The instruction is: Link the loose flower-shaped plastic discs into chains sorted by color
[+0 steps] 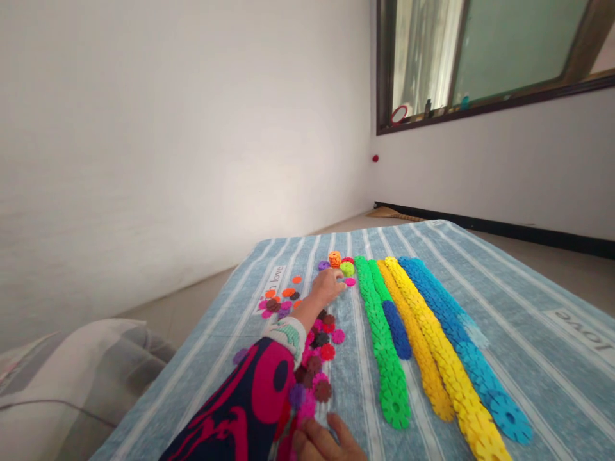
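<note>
My left hand (328, 286) reaches far out over a blue striped bed cover (528, 275), in a dark sleeve with a pink pattern. Its fingers curl down among loose plastic snowflake discs, beside a pink disc (350, 282), a green disc (346, 268) and a small orange stack (335, 258). What the fingers pinch is hidden. My right hand (323, 443) shows only partly at the bottom edge, with bent fingers next to pink and purple discs (307, 400). To the right lie long rows of joined discs: green (384, 339), dark blue (398, 330), yellow (439, 349) and light blue (461, 333).
More loose orange, purple and brown discs (281, 301) lie left of my left hand. A grey pillow (72, 371) sits at the lower left. A white wall stands behind, with a window (480, 57) at the upper right and bare floor beyond the bed.
</note>
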`<state>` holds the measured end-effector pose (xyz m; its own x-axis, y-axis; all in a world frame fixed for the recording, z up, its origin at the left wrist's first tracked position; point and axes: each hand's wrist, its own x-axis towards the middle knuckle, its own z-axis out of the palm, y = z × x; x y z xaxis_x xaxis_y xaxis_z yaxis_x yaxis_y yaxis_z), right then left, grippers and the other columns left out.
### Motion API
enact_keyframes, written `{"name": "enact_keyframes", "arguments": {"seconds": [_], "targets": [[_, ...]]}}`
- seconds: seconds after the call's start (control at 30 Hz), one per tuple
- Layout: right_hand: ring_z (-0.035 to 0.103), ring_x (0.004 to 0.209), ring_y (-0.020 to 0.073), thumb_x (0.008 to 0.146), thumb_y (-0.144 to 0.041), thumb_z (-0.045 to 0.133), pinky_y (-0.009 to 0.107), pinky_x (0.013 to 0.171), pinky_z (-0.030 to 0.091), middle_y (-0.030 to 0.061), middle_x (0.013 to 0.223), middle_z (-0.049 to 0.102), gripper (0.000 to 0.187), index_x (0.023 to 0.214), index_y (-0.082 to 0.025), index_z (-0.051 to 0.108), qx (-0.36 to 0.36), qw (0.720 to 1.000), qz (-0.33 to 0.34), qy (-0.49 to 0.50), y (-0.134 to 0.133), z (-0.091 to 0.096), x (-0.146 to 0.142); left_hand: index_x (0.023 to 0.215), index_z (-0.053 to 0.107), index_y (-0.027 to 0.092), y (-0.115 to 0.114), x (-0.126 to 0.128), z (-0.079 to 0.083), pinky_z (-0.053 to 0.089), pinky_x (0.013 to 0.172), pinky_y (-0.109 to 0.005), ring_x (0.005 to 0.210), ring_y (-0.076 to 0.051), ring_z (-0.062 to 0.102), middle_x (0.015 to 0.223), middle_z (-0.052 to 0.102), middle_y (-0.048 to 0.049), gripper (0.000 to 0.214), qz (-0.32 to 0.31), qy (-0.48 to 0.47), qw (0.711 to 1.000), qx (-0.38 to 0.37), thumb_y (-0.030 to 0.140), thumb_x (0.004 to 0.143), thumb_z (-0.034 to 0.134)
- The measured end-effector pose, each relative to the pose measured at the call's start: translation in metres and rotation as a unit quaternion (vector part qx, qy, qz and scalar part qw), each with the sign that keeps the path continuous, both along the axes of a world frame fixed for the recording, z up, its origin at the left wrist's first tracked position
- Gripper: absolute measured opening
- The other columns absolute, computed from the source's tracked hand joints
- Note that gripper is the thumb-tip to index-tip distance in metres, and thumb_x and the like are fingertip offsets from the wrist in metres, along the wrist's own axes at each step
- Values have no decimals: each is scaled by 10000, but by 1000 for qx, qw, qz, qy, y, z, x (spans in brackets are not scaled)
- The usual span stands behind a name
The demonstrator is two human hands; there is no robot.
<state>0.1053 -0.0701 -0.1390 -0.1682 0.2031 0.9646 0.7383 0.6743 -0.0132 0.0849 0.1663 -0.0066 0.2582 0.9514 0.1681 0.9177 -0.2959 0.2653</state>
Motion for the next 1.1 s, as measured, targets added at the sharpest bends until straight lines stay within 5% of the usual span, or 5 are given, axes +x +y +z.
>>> {"name": "enact_keyframes", "arguments": {"seconds": [0.17, 0.4, 0.83, 1.1], "targets": [[634, 912, 183, 945, -327, 467, 360, 922, 496, -6, 743, 672, 269, 769, -228, 645, 21, 999, 24, 3, -1, 1, 6, 831, 736, 161, -24, -38, 14, 427, 697, -225, 802, -167, 630, 794, 720, -21, 178, -6, 6, 1000, -24, 188, 763, 574], [619, 887, 232, 909, -340, 556, 391, 760, 527, 38, 886, 685, 173, 773, -234, 573, -32, 991, 71, -109, -11, 18, 27, 732, 722, 177, -80, -78, 15, 403, 653, -204, 713, -138, 613, 725, 690, 5, 128, -28, 14, 997, -65, 161, 729, 594], [578, 1041, 271, 892, -513, 575, 411, 843, 507, 64, 1064, 669, 303, 975, -227, 631, -150, 961, 110, -205, -21, 28, 43, 762, 724, 200, -126, -70, 17, 354, 603, -238, 677, -152, 564, 720, 647, -1, 126, -21, 28, 997, -69, 271, 718, 630], [606, 1035, 265, 901, -512, 561, 434, 806, 552, 54, 1086, 679, 299, 984, -229, 610, -182, 954, 134, -197, -23, 42, 49, 763, 688, 171, -131, -95, 3, 399, 644, -237, 649, -130, 559, 721, 625, 7, 105, 6, -89, 995, -39, 203, 719, 598]]}}
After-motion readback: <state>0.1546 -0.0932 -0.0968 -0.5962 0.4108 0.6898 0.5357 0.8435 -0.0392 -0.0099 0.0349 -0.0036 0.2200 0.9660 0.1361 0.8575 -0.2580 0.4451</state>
